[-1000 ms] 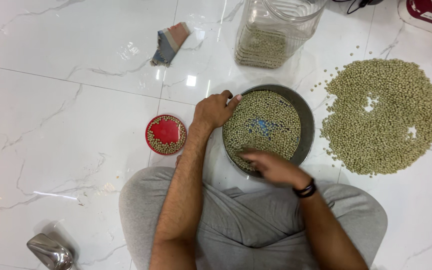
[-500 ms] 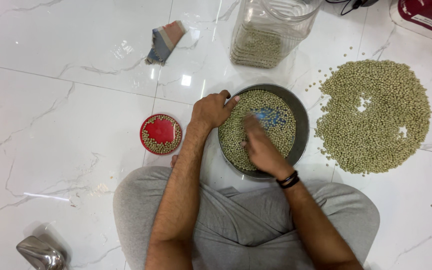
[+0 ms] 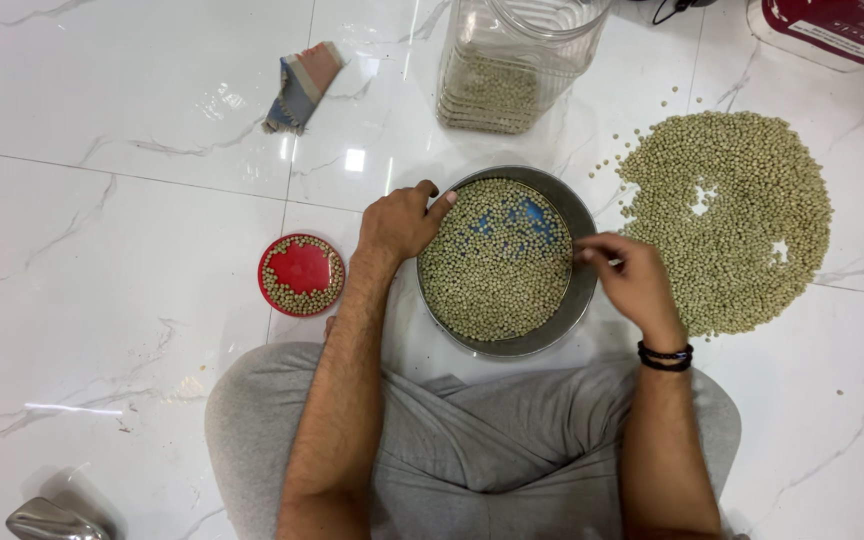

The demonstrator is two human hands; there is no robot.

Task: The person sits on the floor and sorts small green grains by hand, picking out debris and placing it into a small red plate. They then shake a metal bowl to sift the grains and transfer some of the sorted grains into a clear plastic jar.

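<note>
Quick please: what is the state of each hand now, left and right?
Left hand: partly curled, gripping the rim of the metal pan of peas.
Right hand: fingertips pinched at the pan's right edge; anything held cannot be told.

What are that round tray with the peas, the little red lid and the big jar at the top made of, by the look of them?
The round tray looks like metal, probably steel: grey, with a dull sheen on its rim. The red lid seems to be plastic: a flat, even, glossy colour. The jar is clear, with the peas showing through its ribbed wall; likely plastic, though glass cannot be ruled out.
</note>
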